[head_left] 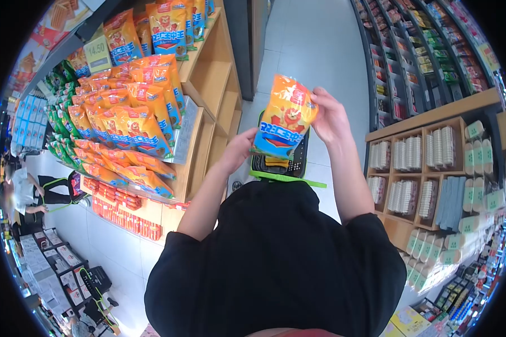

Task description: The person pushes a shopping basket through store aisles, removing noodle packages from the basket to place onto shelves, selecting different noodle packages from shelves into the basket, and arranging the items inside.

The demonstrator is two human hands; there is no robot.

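Between your left hand and right hand, the glossy orange-and-blue plastic bag sits above a black plastic basket. Your left fingers curl partway at the bag's lower left edge; you can't tell whether they grip. Your right hand is closed on its right edge.

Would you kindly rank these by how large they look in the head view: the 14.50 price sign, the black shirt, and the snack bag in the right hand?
Largest to smallest, by apparent size:
1. black shirt
2. snack bag
3. price sign
The shirt's nearness to the camera enlarges it.
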